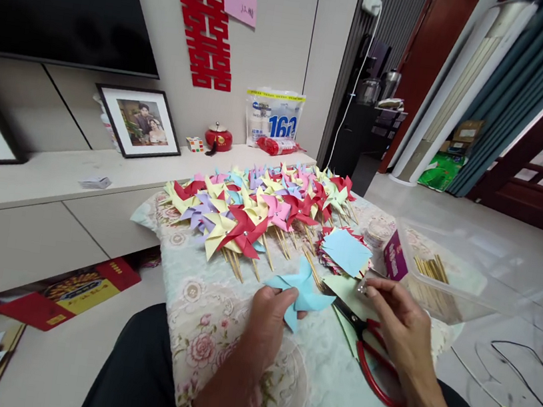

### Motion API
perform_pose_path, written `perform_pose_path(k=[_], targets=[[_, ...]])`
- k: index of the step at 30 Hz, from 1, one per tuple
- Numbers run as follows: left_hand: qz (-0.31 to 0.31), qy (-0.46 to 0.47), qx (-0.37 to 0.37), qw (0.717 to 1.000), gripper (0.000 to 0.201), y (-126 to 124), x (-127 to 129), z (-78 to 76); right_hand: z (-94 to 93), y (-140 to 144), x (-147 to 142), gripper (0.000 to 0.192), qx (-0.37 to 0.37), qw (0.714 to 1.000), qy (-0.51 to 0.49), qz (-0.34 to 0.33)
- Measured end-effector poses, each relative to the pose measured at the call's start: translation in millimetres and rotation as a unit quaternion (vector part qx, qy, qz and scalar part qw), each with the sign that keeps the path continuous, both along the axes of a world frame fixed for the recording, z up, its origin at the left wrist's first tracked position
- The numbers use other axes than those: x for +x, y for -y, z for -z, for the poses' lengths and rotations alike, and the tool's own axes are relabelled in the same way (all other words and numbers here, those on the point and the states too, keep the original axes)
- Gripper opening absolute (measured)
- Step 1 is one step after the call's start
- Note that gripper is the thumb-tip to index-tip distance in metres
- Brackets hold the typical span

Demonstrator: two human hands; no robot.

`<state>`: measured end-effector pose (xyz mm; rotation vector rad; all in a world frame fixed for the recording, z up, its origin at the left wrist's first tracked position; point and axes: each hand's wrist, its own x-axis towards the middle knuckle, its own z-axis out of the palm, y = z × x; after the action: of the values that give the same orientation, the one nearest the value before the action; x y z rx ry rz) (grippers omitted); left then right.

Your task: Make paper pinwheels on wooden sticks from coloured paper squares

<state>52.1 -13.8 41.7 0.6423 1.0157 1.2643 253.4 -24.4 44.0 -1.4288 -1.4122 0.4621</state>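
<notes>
The flowered cloth (325, 400) bears pinwheels (278, 211), stacked paper (347, 251), scissors (359, 325) and, apparently, a clear box (397, 256).

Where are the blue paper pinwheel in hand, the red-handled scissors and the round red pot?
Blue paper pinwheel (308, 294): head view, on paper near its middle.
Red-handled scissors (359, 326): head view, on the dark pivot area.
Round red pot (223, 139): head view, on its side.

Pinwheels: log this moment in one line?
left hand: holds blue pinwheel | right hand: pinches small shiny thing | nearby: scissors, pinwheel pile
</notes>
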Motion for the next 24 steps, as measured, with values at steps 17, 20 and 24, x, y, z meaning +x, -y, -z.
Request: perform_pose_path(k=[17, 20, 24], targets=[[0.026, 0.021, -0.019, 0.999, 0.020, -4.0, -2.4, 16.1, -48.2, -35.3, 29.5, 0.023, -0.189, 0.863, 0.468, -0.016], [0.025, 0.017, -0.025, 0.999, 0.019, -4.1, -1.5, 16.5, -38.2, -39.2, 22.4, 0.023, -0.213, 0.849, 0.482, 0.015], [0.026, 0.015, -0.020, 0.999, 0.020, -2.8, -2.4, 17.5, -32.1, -44.6, 19.1, 0.025, -0.235, 0.834, 0.496, 0.050]])
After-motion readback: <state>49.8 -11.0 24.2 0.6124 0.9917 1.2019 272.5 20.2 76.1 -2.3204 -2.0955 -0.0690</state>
